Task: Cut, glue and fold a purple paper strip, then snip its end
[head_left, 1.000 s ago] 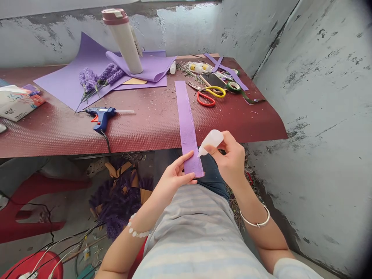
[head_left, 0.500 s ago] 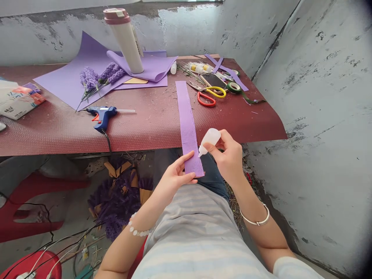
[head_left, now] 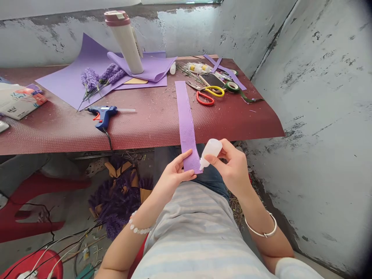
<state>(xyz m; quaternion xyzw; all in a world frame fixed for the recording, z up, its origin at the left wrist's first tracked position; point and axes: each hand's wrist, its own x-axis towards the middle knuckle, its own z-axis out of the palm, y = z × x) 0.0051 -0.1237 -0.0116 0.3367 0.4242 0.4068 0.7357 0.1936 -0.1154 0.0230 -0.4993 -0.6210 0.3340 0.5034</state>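
Head view: purple craft strip point(head_left: 186, 128) laid out over maroon table point(head_left: 151, 131) edge, near end steadied on part-open L hand point(head_left: 174, 174), fingers spread beneath it; squeeze bottle point(head_left: 212, 149) pinched firmly by R hand point(head_left: 232, 168), nozzle kept just beside strip. Hot glue gun point(head_left: 102, 118) left aside on table.
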